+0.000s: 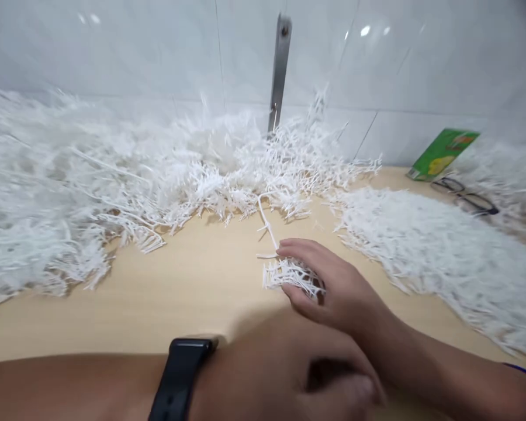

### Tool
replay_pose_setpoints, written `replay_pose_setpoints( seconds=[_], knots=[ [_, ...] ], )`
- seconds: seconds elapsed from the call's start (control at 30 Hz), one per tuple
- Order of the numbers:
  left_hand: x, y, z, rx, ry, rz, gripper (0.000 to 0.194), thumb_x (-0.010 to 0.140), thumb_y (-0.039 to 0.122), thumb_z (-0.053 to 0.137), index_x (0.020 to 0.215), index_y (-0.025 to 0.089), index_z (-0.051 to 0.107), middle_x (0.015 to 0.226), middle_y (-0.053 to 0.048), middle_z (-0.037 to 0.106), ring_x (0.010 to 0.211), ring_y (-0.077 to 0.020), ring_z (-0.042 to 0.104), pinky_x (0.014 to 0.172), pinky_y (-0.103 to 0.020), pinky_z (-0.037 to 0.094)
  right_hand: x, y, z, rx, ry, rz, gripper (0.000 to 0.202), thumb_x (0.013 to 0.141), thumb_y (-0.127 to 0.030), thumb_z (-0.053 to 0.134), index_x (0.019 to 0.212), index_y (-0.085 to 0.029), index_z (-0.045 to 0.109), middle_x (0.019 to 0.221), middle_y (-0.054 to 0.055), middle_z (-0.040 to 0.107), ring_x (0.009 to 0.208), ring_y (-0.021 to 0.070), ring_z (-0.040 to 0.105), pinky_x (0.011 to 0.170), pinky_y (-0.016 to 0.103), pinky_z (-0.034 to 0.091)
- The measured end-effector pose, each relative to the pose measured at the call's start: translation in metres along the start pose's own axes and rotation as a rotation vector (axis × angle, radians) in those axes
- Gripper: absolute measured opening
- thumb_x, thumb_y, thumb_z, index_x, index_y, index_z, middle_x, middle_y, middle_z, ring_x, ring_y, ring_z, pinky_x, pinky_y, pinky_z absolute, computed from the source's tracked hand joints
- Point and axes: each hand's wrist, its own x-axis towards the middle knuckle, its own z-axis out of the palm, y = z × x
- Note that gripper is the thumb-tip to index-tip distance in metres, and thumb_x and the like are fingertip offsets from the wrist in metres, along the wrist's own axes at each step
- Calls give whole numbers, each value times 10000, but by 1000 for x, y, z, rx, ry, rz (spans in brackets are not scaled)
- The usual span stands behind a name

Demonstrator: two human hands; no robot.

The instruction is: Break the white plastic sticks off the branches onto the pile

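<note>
Item: one small bundle of short white sticks (289,275), lying low over the middle of the surface (179,292), between the thumb and fingers of our right hand (328,278). Grip of this hand: part-closed around the bundle, fingers on its far side, thumb on its near side, sticks poking out to the left.

Item: one thin white strand (267,224) with small side spurs, running from our right fingertips towards the heap behind.

Item: our left hand (284,362), nearer us and lower, overlapping the right forearm in our view. Grip: fingers curled, a dark gap beside the thumb; we cannot tell whether it has hold of anything. Black watch (179,377) on the wrist.

Item: one large, loose heap of white pieces (158,169), spread across the back and left of the surface.

Item: one flatter pile of white pieces (442,251), to the right of our right hand, apart from it.

Item: one green box (442,155), tilted, behind the flatter pile; dark-framed glasses (469,197) just beside it.

Item: one metal bar (280,64), nearly upright before the pale wall (135,47), its lower end meeting the heap.
</note>
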Motion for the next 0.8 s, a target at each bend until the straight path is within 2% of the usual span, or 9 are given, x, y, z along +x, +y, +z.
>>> replay_pose_setpoints(
  seconds=[0.03, 0.1, 0.23, 0.3, 0.33, 0.4, 0.53, 0.7, 0.8],
  knots=[
    [6, 17, -7, 33, 61, 25, 244, 897, 256, 472, 844, 185, 699, 706, -13, 671, 631, -117, 598, 597, -217, 464, 1, 0, 0, 14, 18, 29, 358, 775, -198, 589, 1132, -208, 624, 1220, 81, 630, 1125, 235, 600, 976, 369, 502],
    [12, 32, -14, 134, 240, 123, 242, 883, 255, 478, 781, 162, 677, 652, -14, 635, 597, -116, 557, 590, -228, 437, 2, 0, 0, 63, 35, 114, 358, 778, -171, 555, 1131, -198, 609, 1194, 81, 640, 1099, 225, 607, 970, 375, 492],
    [21, 15, -31, 237, 787, 168, 220, 890, 283, 460, 898, 168, 647, 804, -31, 655, 732, -145, 570, 686, -251, 439, 5, -4, -2, 152, 90, 239, 296, 784, -202, 537, 1067, -196, 621, 1093, 77, 675, 1030, 231, 623, 912, 385, 495],
    [31, 2, -47, 215, 964, 121, 224, 862, 292, 488, 981, 167, 631, 901, -47, 661, 783, -157, 576, 707, -260, 446, 7, -5, -2, 163, 120, 240, 304, 770, -206, 540, 1063, -179, 615, 1094, 90, 674, 1036, 239, 620, 932, 392, 477],
    [36, -2, -55, 195, 990, 67, 218, 842, 294, 506, 956, 162, 636, 899, -50, 665, 767, -159, 577, 694, -261, 446, 7, -4, -1, 175, 123, 230, 314, 769, -196, 527, 1071, -173, 609, 1104, 93, 671, 1045, 237, 617, 945, 389, 467],
    [47, -8, -68, 139, 906, -17, 193, 814, 280, 506, 820, 153, 651, 803, -49, 671, 698, -157, 576, 647, -256, 440, 9, -2, 1, 203, 139, 196, 334, 763, -173, 495, 1080, -173, 602, 1116, 93, 667, 1052, 230, 612, 956, 377, 457],
    [69, -9, -81, 81, 902, -23, 188, 769, 239, 514, 658, 141, 630, 665, -48, 656, 585, -137, 560, 592, -247, 433, 12, 2, 4, 240, 200, 175, 339, 757, -177, 461, 1060, -181, 613, 1073, 83, 674, 1025, 230, 611, 930, 375, 455],
    [84, -6, -87, -34, 938, -9, 253, 823, 287, 445, 756, 128, 630, 725, -72, 675, 562, -112, 553, 549, -223, 423, 16, 4, 3, 556, 259, 332, 213, 735, -341, 567, 869, -188, 632, 791, 36, 672, 751, 206, 630, 769, 351, 500],
    [81, -6, -85, -67, 873, 29, 286, 831, 339, 471, 821, 125, 660, 756, -65, 678, 569, -103, 548, 542, -213, 411, 16, 8, -3, 695, 213, 368, 245, 715, -421, 589, 763, -180, 592, 699, 18, 630, 647, 178, 620, 668, 322, 522]
  ],
)
